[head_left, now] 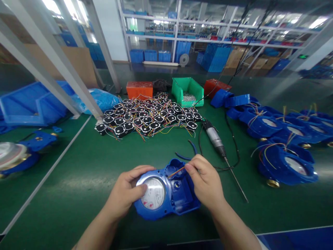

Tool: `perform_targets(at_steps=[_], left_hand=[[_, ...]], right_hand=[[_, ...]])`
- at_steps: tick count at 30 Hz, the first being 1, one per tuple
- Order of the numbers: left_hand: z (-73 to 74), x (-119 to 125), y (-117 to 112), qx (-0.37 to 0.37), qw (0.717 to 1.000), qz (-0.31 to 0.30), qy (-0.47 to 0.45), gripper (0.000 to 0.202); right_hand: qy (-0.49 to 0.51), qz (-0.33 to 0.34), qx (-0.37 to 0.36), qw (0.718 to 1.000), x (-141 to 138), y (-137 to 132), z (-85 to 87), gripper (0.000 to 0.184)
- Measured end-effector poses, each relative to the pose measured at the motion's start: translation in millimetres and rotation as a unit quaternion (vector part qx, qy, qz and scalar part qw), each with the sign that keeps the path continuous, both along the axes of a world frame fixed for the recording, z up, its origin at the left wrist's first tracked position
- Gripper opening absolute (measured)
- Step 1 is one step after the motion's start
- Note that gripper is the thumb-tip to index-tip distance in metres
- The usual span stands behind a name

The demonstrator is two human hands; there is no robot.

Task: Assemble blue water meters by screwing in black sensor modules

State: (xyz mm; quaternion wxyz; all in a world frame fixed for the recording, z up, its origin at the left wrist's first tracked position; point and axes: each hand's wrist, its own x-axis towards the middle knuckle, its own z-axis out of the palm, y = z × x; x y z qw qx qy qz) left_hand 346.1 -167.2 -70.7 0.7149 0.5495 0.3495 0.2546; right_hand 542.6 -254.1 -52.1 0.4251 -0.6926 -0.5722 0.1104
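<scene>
A blue water meter housing (166, 212) with a round white dial (153, 194) lies on the green table in front of me. My left hand (127, 185) grips its left side, thumb resting by the dial's glass. With the fingers of my right hand (205, 180) I pinch thin coloured wires (177, 172) that come out of the housing's upper compartment. Just beyond the housing lie blue-handled pliers (193, 147), their jaws out of sight. To the right is an electric screwdriver (214, 138) with a long thin shaft.
Several black modules with wires (145, 119) are heaped behind. A green bin (187, 93) of small metal parts stands past them, beside orange boxes (139, 90). More wired blue meters (288, 163) line the right; another meter (18, 152) and a metal post (59, 59) are left.
</scene>
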Motion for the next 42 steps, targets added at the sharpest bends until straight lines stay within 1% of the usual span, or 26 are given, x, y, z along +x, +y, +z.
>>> perform_targets(at_steps=[3,5,7,10,12,14,16,18,19,21,23,24,26,28,29,31,33,34,37,40,42], left_hand=[[-10.2,-5,7,0.042,0.999,-0.033,-0.009,0.033],[-14.7,-7,10,0.042,0.998,-0.053,-0.019,0.034],[-18.0,-8,12,0.007,0.997,-0.074,-0.025,0.036],[-21.1,-9,9,-0.08,0.993,-0.085,-0.032,0.04],[-21.1,-9,1,-0.103,0.993,-0.057,-0.022,0.042],[-19.0,-8,-15,-0.097,0.995,0.008,0.017,0.045],[-15.8,-5,-35,-0.077,0.99,0.089,0.075,0.049],[-13.4,-2,-55,-0.046,0.982,0.146,0.115,0.054],[-13.1,0,-63,-0.035,0.98,0.156,0.119,0.058],[-14.4,2,-71,-0.035,0.982,0.154,0.103,0.067],[-17.4,3,-66,-0.029,0.984,0.149,0.088,0.076],[-18.8,4,-59,-0.008,0.985,0.151,0.086,0.079],[-19.8,7,-40,0.061,0.984,0.148,0.08,0.082],[-17.4,11,-19,0.109,0.986,0.111,0.065,0.085],[-15.1,14,-10,0.109,0.989,0.077,0.056,0.087],[-9.5,20,2,0.069,0.997,-0.001,0.036,0.089],[-4.6,25,5,0.023,0.998,-0.05,0.019,0.088],[-2.9,27,5,0.008,0.998,-0.06,0.013,0.088],[-1.3,28,1,-0.002,0.999,-0.051,0.015,0.085],[-3.4,26,0,0.005,0.998,-0.048,0.028,0.084],[-5.0,25,1,0.018,0.998,-0.049,0.04,0.083]], right_hand=[[0.022,-0.024,-0.001,0.999,-3,0,-4.0,0.028],[0.03,-0.031,-0.007,0.999,-5,0,-4.2,0.028],[0.036,-0.034,-0.015,0.999,-6,-2,-3.9,0.029],[0.06,-0.041,-0.04,0.997,-5,-6,-6.1,0.031],[0.094,-0.051,-0.074,0.992,-1,-9,-10.6,0.034],[0.148,-0.072,-0.109,0.98,4,-13,-17.3,0.035],[0.216,-0.115,-0.11,0.963,10,-17,-25.2,0.038],[0.285,-0.157,-0.089,0.941,14,-20,-33.1,0.043],[0.32,-0.165,-0.08,0.93,14,-22,-36.6,0.048],[0.385,-0.14,-0.083,0.908,11,-24,-42.2,0.058],[0.438,-0.083,-0.105,0.889,2,-25,-45.0,0.066],[0.458,-0.053,-0.116,0.88,-3,-26,-45.1,0.069],[0.489,-0.008,-0.13,0.862,-14,-25,-43.4,0.076],[0.527,0.022,-0.128,0.84,-24,-23,-39.8,0.081],[0.55,0.033,-0.122,0.825,-28,-22,-37.8,0.083],[0.596,0.041,-0.104,0.795,-34,-20,-34.7,0.087],[0.63,0.033,-0.084,0.771,-37,-18,-33.4,0.091],[0.643,0.028,-0.073,0.762,-38,-17,-33.5,0.091],[0.679,0.02,-0.048,0.732,-42,-15,-35.0,0.09],[0.708,0.015,-0.033,0.705,-45,-13,-36.3,0.087],[0.717,0.014,-0.028,0.696,-46,-12,-36.5,0.086]])
